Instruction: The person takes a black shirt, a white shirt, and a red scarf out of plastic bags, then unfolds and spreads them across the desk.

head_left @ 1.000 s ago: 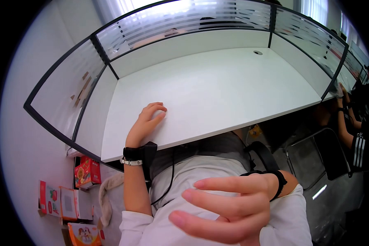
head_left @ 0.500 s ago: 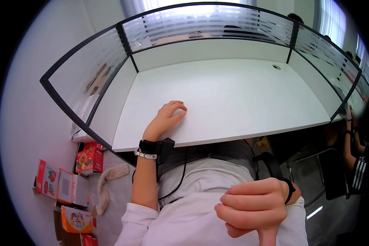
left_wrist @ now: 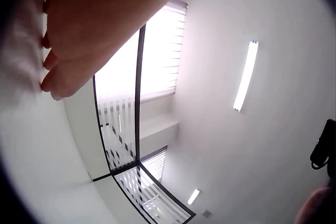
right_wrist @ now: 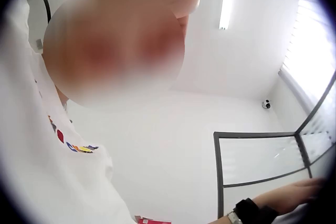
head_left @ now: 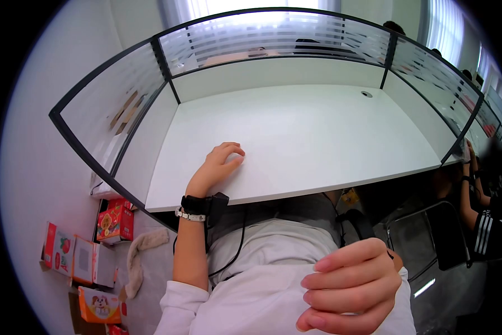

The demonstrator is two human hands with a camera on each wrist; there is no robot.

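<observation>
On the white desk (head_left: 295,134) rests my left hand (head_left: 213,168), its fingers loosely bent and nothing visible in them. A black strap and a light bracelet circle that wrist. My right hand (head_left: 354,285) is raised in front of the white shirt (head_left: 245,296), off the desk, with its fingers side by side and loosely curled; no object shows in it. In the left wrist view, the left hand (left_wrist: 100,19) has its fingertips down at the pale surface. The left hand (right_wrist: 294,195) also appears at the lower right of the right wrist view.
Dark-framed partitions (head_left: 279,72) surround the desk's back and sides. Red and white boxes (head_left: 115,221) and a beige cloth (head_left: 136,259) lie on the floor at the left. At the right are a black chair (head_left: 449,234) and another person's arm (head_left: 467,192).
My right hand's spread fingers have drawn together and curled, then loosened a little. The left hand stays resting on the desk. The head view has shifted.
</observation>
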